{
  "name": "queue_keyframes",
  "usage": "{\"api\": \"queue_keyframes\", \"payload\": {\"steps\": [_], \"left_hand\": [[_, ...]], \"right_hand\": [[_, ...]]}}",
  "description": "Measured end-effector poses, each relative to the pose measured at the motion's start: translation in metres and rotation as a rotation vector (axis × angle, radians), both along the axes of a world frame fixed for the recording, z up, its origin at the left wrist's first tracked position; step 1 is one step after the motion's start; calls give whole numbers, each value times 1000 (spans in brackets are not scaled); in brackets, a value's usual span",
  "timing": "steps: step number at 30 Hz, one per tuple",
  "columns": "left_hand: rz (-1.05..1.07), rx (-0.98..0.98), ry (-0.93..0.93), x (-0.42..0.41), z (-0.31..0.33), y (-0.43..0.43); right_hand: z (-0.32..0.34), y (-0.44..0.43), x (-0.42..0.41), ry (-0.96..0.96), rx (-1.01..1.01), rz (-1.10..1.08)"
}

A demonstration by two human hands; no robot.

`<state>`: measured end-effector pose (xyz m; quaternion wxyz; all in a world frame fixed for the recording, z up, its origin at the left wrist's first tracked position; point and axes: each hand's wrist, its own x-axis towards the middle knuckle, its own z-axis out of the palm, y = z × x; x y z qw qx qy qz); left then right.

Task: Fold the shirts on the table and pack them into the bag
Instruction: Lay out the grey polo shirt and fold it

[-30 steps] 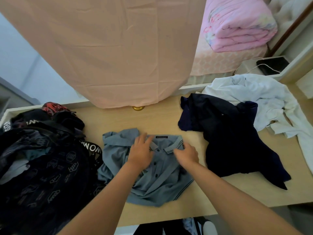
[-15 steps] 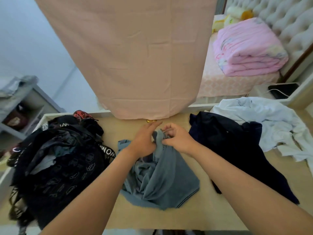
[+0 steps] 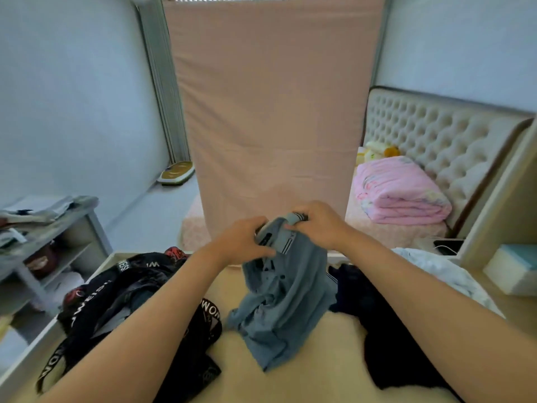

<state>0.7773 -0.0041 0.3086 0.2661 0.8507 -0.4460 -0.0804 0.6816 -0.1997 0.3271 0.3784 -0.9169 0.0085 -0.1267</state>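
A grey-blue polo shirt (image 3: 286,301) hangs above the wooden table (image 3: 325,370), its hem still trailing on the surface. My left hand (image 3: 242,242) grips the collar area on the left and my right hand (image 3: 315,225) pinches the collar on the right. A black bag with white lettering (image 3: 130,309) sits open on the table's left side. A dark navy shirt (image 3: 386,335) lies crumpled on the right under my right forearm. A white shirt (image 3: 447,274) lies beyond it at the far right.
A tall pink upright panel (image 3: 273,112) stands just behind the table. A bed with a folded pink quilt (image 3: 401,190) is at the right rear. A grey shelf unit (image 3: 49,237) stands left of the table. A pale box (image 3: 511,269) sits at the right edge.
Both hands have gathered the polo shirt by its collar and lifted it off the table. The camera has tilted upward, showing more of the room.
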Motion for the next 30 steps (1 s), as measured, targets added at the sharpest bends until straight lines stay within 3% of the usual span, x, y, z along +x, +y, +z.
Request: {"api": "queue_keyframes", "payload": {"steps": [3,5,8,12,14,16,17,18,21,24,26,30], "left_hand": [[73,122,-13,-8,7,27],[204,-43,52,-16,18,43],[390,-359,173,-25,55,63],[436,-414,95,-44,119,80],[353,-484,286,-53,145,88],[176,-525,617,-61,163,103],[117,-519,653,-58,165,110],[93,-478,578,-56,166,117],[214,-355,20,-59,164,129],[330,-398,-336,-60,161,133],[399,-463,-444,-57,160,138],[442,-608,-406,-72,159,140]], "right_hand": [[45,12,-14,-88,29,-23],[72,18,-30,-153,-8,-77],[101,23,-55,-223,-223,-240],[124,33,-79,-225,-503,-503],[132,40,-86,-215,-496,-565],[138,45,-94,-237,-454,-581],[141,46,-97,-249,-414,-569],[144,49,-100,-262,-364,-540],[149,58,-108,-313,-205,-412],[150,68,-116,-363,-138,-354],[150,75,-121,-382,-224,-397],[156,93,-125,-344,-526,-495]]}}
